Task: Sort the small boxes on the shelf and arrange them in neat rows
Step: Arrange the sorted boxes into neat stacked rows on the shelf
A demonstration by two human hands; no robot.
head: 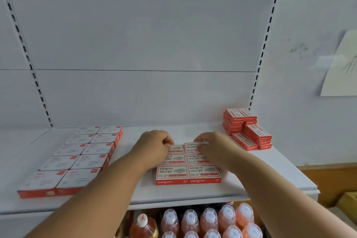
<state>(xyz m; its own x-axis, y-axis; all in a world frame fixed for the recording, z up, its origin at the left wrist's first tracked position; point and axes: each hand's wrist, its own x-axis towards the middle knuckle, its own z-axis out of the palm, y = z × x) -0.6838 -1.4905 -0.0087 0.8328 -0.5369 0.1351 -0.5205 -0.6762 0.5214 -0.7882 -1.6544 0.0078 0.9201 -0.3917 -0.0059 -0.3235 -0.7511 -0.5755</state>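
We find both hands at the far row of the two-wide block of small red-and-white cardboard staple boxes mid-shelf. Left hand fingers curl on the far-left box; right hand fingers pinch the far-right box. Long axes run left-right.

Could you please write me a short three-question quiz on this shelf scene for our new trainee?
1. True or false: the centre block of boxes is two boxes wide.
2. Where does the loose pile of boxes sit? A) back right of the shelf B) front left C) below the shelf
3. Fill in: below the shelf stand ____ with white caps.

Key
1. True.
2. A.
3. Bottles.

Both hands, left and right, are at the block's back row.
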